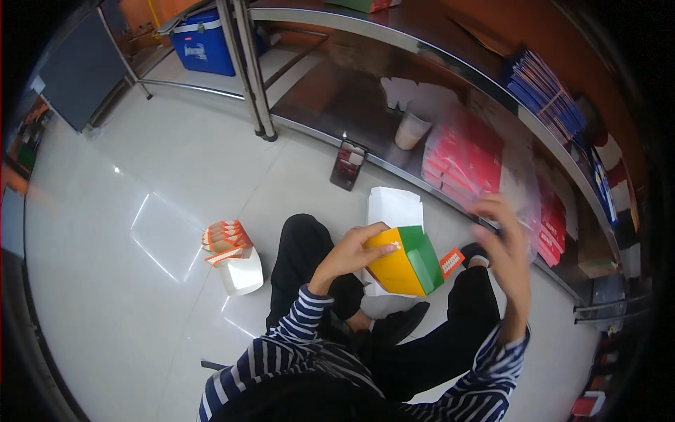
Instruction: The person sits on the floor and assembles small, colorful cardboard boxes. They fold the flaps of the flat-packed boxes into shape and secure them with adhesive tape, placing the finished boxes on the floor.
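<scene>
A yellow and green folded paper food carton (402,266) is gripped in my left hand (355,252), with the thumb on its yellow side. An orange tab with white marks sticks out from the carton's right end. My right hand (503,235) is raised to the right of the carton, apart from it and blurred by motion. Its thumb and fingers look spread with nothing between them. Behind and below the carton, white carton blanks (395,206) lie by my crossed legs. Left of my knee, a stack of folded orange and white cartons (226,239) rests on the floor.
A steel shelf rack (320,105) stands ahead and to the right. Its lower shelf holds a cup (413,132) and red packs in clear plastic (464,151). A phone (348,165) leans at the shelf edge. A blue cooler box (204,49) sits far left.
</scene>
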`<action>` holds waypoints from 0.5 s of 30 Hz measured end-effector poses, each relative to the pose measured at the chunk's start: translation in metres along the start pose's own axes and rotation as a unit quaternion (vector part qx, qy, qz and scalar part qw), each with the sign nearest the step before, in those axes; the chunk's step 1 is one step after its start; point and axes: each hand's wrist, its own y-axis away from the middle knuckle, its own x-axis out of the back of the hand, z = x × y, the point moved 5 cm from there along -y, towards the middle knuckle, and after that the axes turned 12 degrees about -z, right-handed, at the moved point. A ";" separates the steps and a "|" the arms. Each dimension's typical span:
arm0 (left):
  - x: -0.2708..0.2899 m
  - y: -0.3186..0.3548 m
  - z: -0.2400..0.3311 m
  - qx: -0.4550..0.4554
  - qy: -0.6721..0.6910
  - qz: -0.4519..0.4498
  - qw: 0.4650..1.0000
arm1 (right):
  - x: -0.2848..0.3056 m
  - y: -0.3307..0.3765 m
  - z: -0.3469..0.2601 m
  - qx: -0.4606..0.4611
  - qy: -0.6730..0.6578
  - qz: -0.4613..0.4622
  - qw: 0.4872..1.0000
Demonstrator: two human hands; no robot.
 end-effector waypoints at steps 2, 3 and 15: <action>-0.006 -0.007 0.005 -0.014 0.008 0.008 1.000 | -0.033 -0.012 0.045 -0.074 -0.070 -0.144 0.984; -0.006 -0.006 0.007 -0.020 0.005 0.019 1.000 | -0.048 -0.014 0.058 -0.074 -0.107 -0.198 0.971; -0.002 -0.006 -0.001 -0.029 -0.121 0.287 0.950 | -0.081 -0.014 0.078 -0.077 -0.225 -0.143 0.961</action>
